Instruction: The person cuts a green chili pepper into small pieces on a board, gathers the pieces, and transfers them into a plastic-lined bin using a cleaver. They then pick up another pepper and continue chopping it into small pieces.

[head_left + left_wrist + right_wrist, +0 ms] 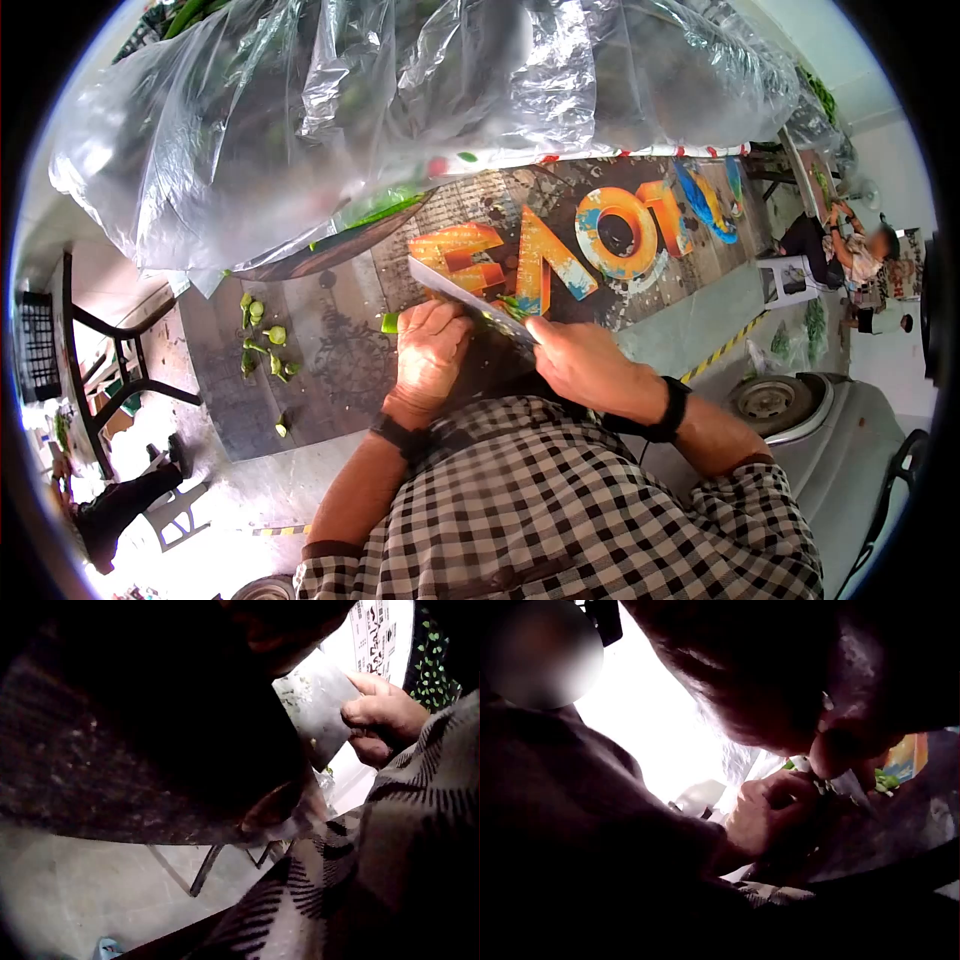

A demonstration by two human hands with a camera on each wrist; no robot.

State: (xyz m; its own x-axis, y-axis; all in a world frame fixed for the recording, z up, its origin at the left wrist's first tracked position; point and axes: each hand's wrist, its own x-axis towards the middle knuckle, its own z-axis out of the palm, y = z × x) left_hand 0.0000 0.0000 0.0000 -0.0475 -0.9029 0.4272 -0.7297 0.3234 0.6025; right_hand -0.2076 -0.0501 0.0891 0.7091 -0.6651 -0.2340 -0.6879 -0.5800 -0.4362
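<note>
A broad knife (465, 295) lies across the table edge area in the head view, its handle end gripped by the right hand (590, 368). Beside the blade the left hand (432, 350) holds a green vegetable (390, 323), whose end sticks out past the fingers. Green pieces (514, 307) are on the far side of the blade near the right hand. In the left wrist view, bits cling to the blade (311, 705), and the right hand (386, 716) grips it. The right wrist view is dark; the left hand (761, 814) shows near the blade (849, 787).
Cut green pieces (276, 336) lie scattered on the left part of the patterned table (340, 390). Clear plastic sheeting (400, 100) covers a heap along the far side. A seated person (855, 245) is at the right, near a grey car (850, 450).
</note>
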